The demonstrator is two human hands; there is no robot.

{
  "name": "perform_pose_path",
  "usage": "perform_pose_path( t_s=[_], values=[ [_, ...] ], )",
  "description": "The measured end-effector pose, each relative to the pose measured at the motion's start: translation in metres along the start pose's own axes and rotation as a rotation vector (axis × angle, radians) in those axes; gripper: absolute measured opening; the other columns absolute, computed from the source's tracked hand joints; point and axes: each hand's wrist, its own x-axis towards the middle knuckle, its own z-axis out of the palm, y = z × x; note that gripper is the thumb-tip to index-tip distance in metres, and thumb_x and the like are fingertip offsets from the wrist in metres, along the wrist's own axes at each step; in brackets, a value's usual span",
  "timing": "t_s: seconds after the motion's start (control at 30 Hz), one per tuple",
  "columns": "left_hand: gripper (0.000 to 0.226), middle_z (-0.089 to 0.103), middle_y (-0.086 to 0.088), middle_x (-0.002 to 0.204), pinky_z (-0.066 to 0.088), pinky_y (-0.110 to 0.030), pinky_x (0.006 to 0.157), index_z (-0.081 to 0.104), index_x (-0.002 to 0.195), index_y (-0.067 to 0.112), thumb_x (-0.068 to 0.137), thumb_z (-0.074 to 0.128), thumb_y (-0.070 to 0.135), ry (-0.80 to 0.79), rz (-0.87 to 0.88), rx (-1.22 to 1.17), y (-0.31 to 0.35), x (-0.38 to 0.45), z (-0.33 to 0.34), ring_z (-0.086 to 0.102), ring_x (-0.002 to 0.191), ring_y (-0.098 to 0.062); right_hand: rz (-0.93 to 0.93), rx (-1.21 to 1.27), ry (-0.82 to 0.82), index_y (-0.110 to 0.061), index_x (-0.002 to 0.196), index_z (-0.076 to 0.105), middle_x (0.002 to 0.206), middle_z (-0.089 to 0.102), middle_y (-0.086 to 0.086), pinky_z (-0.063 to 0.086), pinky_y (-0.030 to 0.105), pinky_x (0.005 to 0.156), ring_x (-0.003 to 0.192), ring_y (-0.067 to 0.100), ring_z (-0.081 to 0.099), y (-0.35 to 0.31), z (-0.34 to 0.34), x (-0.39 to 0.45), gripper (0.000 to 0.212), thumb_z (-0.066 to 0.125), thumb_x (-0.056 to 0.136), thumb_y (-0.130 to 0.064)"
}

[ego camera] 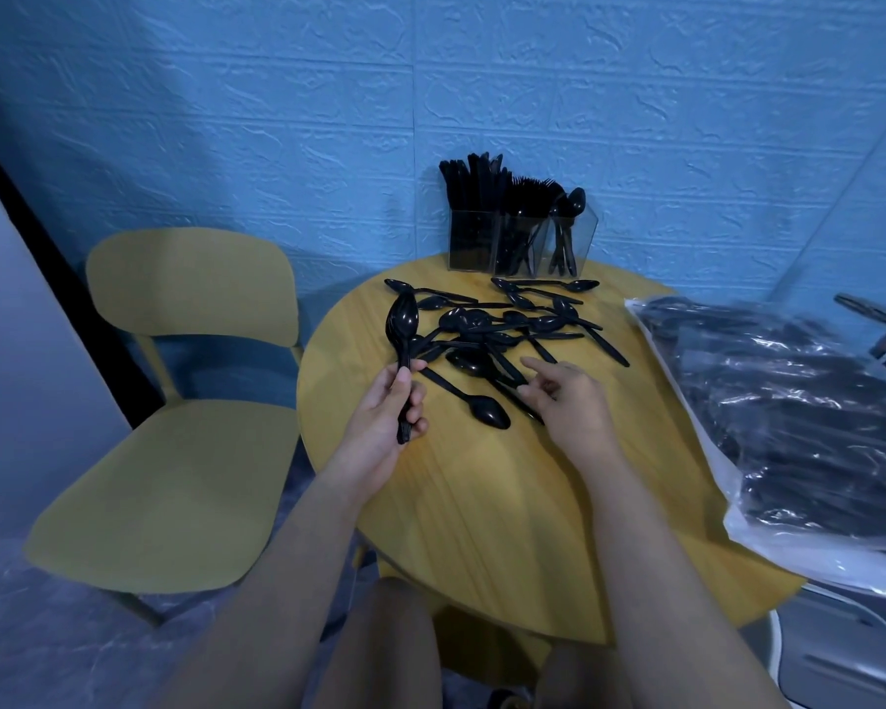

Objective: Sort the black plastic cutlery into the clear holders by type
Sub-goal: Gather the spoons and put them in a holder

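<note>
Several black plastic spoons [502,327] lie loose in a pile on the round wooden table [482,493]. My left hand [384,417] grips a stacked bunch of spoons [403,330] by the handles, bowls pointing up. My right hand [569,396] hovers low over the near edge of the pile with fingers loosely spread, touching or nearly touching a spoon handle; it holds nothing that I can see. Three clear holders [520,243] stand at the table's far edge: knives on the left, forks in the middle, a few spoons on the right.
A clear plastic bag [788,417] full of black cutlery covers the table's right side. A yellow chair [175,411] stands to the left of the table. A blue textured wall is right behind the holders.
</note>
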Motion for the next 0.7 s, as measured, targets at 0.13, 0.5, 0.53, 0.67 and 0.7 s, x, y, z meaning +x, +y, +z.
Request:
perform_pose_path(
  t_s=[0.13,0.5,0.53,0.67,0.7],
  values=[
    [0.022,0.042,0.006,0.067,0.04,-0.02,0.057,0.055,0.109,0.015,0.101,0.038,0.026,0.007,-0.001,0.002,0.001,0.0,0.0,0.038,0.057,-0.005,0.065,0.228,0.036,-0.02,0.121,0.064,0.104,0.057,-0.006,0.035,0.01,0.07,0.084,0.003,0.05,-0.012,-0.003,-0.003,0.028,0.057,0.094,-0.018],
    [0.018,0.064,0.003,0.084,0.053,-0.028,0.069,0.056,0.105,0.016,0.1,0.042,0.024,0.013,0.036,0.123,0.001,-0.004,0.006,0.061,0.077,-0.01,-0.032,0.724,-0.207,-0.014,0.088,0.068,0.075,0.068,-0.004,0.05,0.016,0.075,0.072,0.005,0.063,-0.051,0.027,-0.011,0.009,0.071,0.081,-0.009],
    [0.018,0.067,0.002,0.088,0.054,-0.028,0.069,0.056,0.106,0.015,0.1,0.042,0.024,-0.002,0.039,0.127,0.001,-0.004,0.006,0.063,0.078,-0.01,-0.062,0.689,-0.217,-0.013,0.088,0.068,0.072,0.066,-0.005,0.049,0.017,0.074,0.07,0.005,0.062,-0.053,0.032,-0.011,0.008,0.071,0.082,-0.009],
    [0.017,0.054,0.001,0.073,0.043,-0.022,0.049,0.051,0.108,0.015,0.102,0.038,0.024,-0.056,0.043,0.143,0.004,-0.006,0.006,0.049,0.055,-0.008,-0.138,0.466,-0.106,-0.021,0.087,0.063,0.079,0.057,-0.009,0.041,0.012,0.066,0.068,0.005,0.05,-0.057,0.044,-0.013,0.015,0.075,0.08,-0.017],
    [0.018,0.048,0.002,0.071,0.038,-0.02,0.046,0.051,0.109,0.016,0.102,0.037,0.025,-0.061,0.038,0.145,0.003,-0.005,0.005,0.042,0.051,-0.006,-0.155,0.43,-0.085,-0.023,0.088,0.061,0.082,0.056,-0.01,0.041,0.011,0.065,0.069,0.003,0.048,-0.057,0.045,-0.014,0.018,0.075,0.079,-0.018]
  ],
)
